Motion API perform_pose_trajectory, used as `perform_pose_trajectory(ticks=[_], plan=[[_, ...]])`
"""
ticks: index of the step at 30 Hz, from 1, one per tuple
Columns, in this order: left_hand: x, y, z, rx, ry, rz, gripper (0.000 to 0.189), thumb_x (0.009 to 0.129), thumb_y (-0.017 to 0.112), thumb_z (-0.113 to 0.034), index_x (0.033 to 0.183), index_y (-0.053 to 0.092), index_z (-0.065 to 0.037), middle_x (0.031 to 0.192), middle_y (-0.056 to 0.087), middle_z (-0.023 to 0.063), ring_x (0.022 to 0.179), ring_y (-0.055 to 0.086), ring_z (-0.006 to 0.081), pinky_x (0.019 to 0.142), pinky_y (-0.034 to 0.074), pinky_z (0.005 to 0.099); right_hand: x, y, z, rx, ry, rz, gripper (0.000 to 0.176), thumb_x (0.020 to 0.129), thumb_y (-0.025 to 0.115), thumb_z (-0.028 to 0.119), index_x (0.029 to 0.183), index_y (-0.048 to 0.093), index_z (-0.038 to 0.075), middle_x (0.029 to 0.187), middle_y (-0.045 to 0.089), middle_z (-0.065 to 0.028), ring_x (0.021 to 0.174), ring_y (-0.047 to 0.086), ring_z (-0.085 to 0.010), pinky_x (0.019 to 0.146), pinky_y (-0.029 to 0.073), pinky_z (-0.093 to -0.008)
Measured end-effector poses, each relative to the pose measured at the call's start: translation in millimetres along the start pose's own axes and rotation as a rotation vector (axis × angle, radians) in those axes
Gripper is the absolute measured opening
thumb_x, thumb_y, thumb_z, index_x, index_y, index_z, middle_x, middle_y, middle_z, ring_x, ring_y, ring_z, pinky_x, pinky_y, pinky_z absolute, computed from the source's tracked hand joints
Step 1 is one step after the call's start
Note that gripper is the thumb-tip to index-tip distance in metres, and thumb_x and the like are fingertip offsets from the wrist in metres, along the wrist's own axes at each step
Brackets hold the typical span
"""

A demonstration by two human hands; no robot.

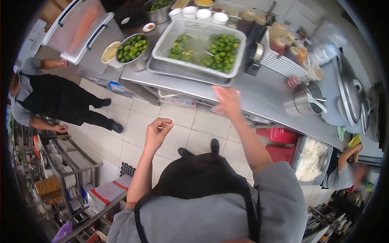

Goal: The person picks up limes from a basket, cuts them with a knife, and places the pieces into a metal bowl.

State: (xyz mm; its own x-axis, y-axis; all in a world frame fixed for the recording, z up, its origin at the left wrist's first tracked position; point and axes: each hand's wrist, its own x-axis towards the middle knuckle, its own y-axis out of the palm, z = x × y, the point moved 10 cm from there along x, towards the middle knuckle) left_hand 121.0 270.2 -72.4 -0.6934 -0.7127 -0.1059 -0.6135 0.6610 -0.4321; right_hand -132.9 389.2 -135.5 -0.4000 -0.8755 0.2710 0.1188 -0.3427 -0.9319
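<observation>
My left hand (159, 131) is raised above the floor in front of the counter, its fingers bent and the thumb apart from them, with nothing visible between. My right hand (227, 100) is at the counter's front edge, just below the basket, blurred, with fingers stretched out and apart and nothing visible in them. The white plastic basket (159, 47) sits on a metal tray (190, 77). Inside it, small green citrus fruits (223, 52) lie on the right and a smaller green heap (181, 48) on the left.
Left of the basket stands a metal pot (139, 64) of green citrus. Bottles fill a white crate (279, 60) on the right, near metal pots (298, 104). A person in a black apron (52, 95) stands left; another person (344, 174) is at right.
</observation>
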Motion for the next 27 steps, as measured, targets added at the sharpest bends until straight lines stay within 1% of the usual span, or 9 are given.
perform_pose_trajectory(ticks=[4, 6, 7, 10, 13, 18, 22, 25, 27], plan=[[14, 60, -12, -0.047, 0.05, 0.078, 0.013, 0.078, 0.066, -0.009, 0.088, 0.064, -0.001, 0.088, 0.063, 0.0057, 0.073, 0.059, 0.0124, 0.062, 0.048, 0.0247, -128, -67, -152, 0.061, 0.053, -0.39, 0.106, 0.039, 0.086, 0.031, 0.132, 0.037, 0.01, 0.13, 0.042, -0.0139, 0.118, 0.042, -0.0343, 0.097, 0.032, -0.0443], [17, 89, -18, -0.034, 0.032, 0.145, 0.015, 0.078, 0.067, -0.01, 0.089, 0.064, -0.001, 0.089, 0.063, 0.0068, 0.072, 0.06, 0.0134, 0.063, 0.049, 0.026, -191, -57, -254, 0.379, -0.007, -0.805, 0.091, 0.062, 0.077, 0.038, 0.135, 0.032, 0.009, 0.134, 0.036, -0.0186, 0.123, 0.036, -0.034, 0.1, 0.028, -0.0429], [19, 98, -24, -0.042, 0.033, 0.128, 0.015, 0.078, 0.067, -0.01, 0.089, 0.064, -0.001, 0.089, 0.063, 0.0068, 0.072, 0.06, 0.0134, 0.063, 0.049, 0.026, -187, -80, -247, 0.382, -0.027, -0.801, 0.091, 0.062, 0.077, 0.038, 0.135, 0.032, 0.009, 0.134, 0.036, -0.0186, 0.123, 0.036, -0.034, 0.1, 0.028, -0.0429], [22, 122, -36, 0.002, 0.013, 0.149, 0.015, 0.079, 0.066, -0.009, 0.091, 0.063, -0.001, 0.088, 0.063, 0.0064, 0.073, 0.059, 0.012, 0.063, 0.048, 0.0245, -159, -61, -252, -0.116, 0.659, -0.092, 0.059, 0.089, 0.044, 0.038, 0.139, 0.028, 0.011, 0.142, 0.03, -0.0149, 0.132, 0.024, -0.0314, 0.106, 0.017, -0.0489], [23, 123, -60, 0.071, 0.144, 0.12, 0.016, 0.078, 0.066, -0.011, 0.09, 0.063, 0.0, 0.088, 0.063, 0.0089, 0.073, 0.061, 0.0156, 0.064, 0.049, 0.0269, -103, -33, -269, -0.331, 0.418, -0.323, 0.058, 0.088, 0.044, 0.038, 0.139, 0.029, 0.014, 0.144, 0.025, -0.0137, 0.133, 0.02, -0.0328, 0.105, 0.013, -0.0547], [24, 129, -59, 0.144, 0.096, 0.146, 0.019, 0.077, 0.068, -0.014, 0.089, 0.064, 0.0, 0.086, 0.064, 0.0103, 0.072, 0.062, 0.0183, 0.065, 0.05, 0.029, -31, -22, -267, -0.261, 0.606, -0.126, 0.055, 0.09, 0.042, 0.033, 0.139, 0.029, 0.012, 0.144, 0.027, -0.0133, 0.134, 0.021, -0.032, 0.106, 0.013, -0.0517], [30, 106, -34, 0.161, 0.045, 0.058, 0.019, 0.076, 0.068, -0.015, 0.089, 0.064, -0.001, 0.081, 0.065, 0.0107, 0.069, 0.062, 0.0185, 0.064, 0.05, 0.029, -44, 11, -158, -0.095, 0.12, -0.305, 0.05, 0.088, 0.044, 0.018, 0.136, 0.034, 0.007, 0.141, 0.031, -0.0159, 0.132, 0.025, -0.0278, 0.107, 0.018, -0.0439], [37, 93, -11, 0.245, 0.028, 0.027, 0.021, 0.075, 0.068, -0.017, 0.089, 0.065, -0.002, 0.081, 0.065, 0.0106, 0.068, 0.062, 0.019, 0.063, 0.05, 0.0297, -73, 17, -93, 0.31, -0.015, -0.039, 0.054, 0.086, 0.049, 0.013, 0.136, 0.032, 0.007, 0.141, 0.03, -0.0161, 0.133, 0.025, -0.0251, 0.108, 0.017, -0.0407], [42, 87, -1, 0.27, 0.029, 0.013, 0.022, 0.075, 0.069, -0.019, 0.088, 0.065, -0.002, 0.081, 0.065, 0.0119, 0.069, 0.062, 0.0218, 0.064, 0.05, 0.0318, -98, 46, -69, 0.693, -0.426, 0.132, 0.078, 0.074, 0.067, 0.021, 0.14, 0.027, 0.013, 0.144, 0.026, -0.0144, 0.135, 0.021, -0.0229, 0.109, 0.012, -0.0369]])
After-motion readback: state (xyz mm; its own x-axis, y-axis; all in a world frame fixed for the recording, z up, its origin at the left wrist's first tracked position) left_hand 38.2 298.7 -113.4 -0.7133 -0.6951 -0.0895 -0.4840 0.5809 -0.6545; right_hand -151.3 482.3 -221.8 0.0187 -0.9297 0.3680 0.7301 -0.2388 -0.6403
